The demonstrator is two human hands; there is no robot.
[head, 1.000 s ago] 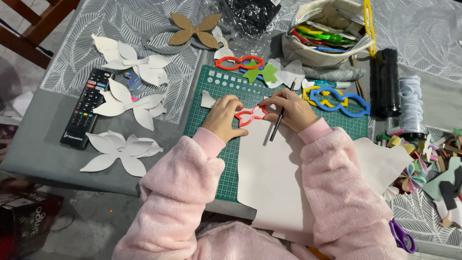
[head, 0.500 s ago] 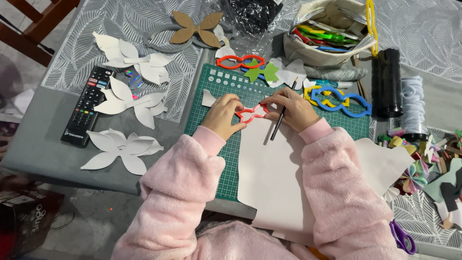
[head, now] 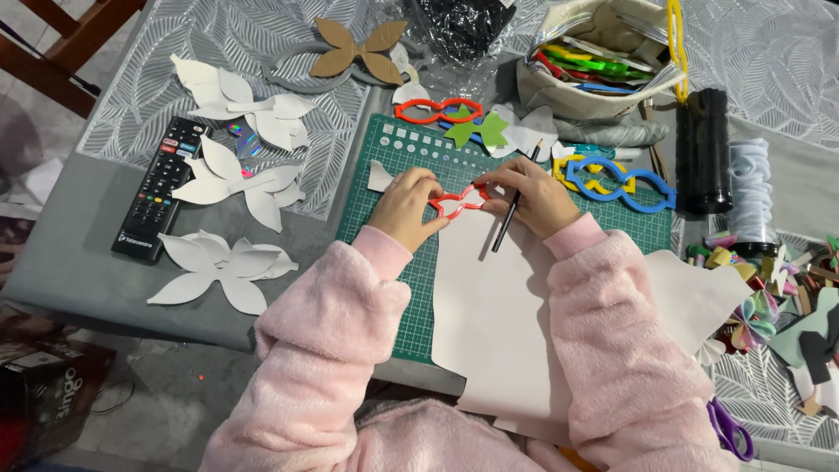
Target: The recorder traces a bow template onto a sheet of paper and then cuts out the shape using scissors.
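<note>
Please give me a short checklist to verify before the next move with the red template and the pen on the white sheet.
1. Red template lies on the white sheet, at its top edge: ok.
2. Left hand pinches the template's left side: ok.
3. Right hand holds its right side and also the dark pen: ok.
4. Pen tip on the sheet: cannot tell; the pen lies slanted under the hand.
5. White sheet rests on the green cutting mat: ok.
6. Room near the hands: ok; the blue template lies apart on the right.
</note>
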